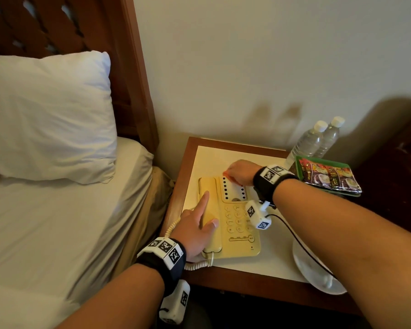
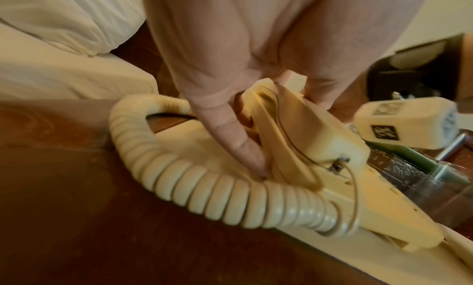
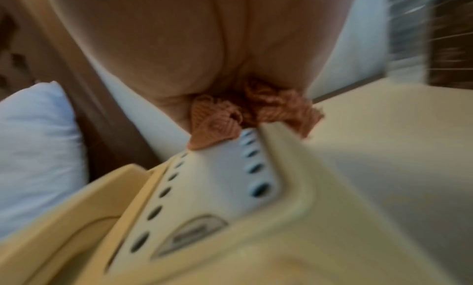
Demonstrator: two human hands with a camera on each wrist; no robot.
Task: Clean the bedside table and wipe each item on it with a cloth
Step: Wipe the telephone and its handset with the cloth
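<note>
Right hand [image 1: 240,172] bunches orange cloth [image 3: 245,115], wiping far end of telephone [image 1: 237,224] on table [image 1: 259,262]. Left hand [image 1: 195,231] grips handset [image 1: 208,210], forefinger straight. Bottles [image 1: 316,141], sachets [image 1: 328,176] likely unwiped: early stage.

Left hand [image 1: 195,230] gripping, index finger extended, thumb out; right hand [image 1: 241,172] fisted, knuckles down, both forearms reaching forward.
</note>
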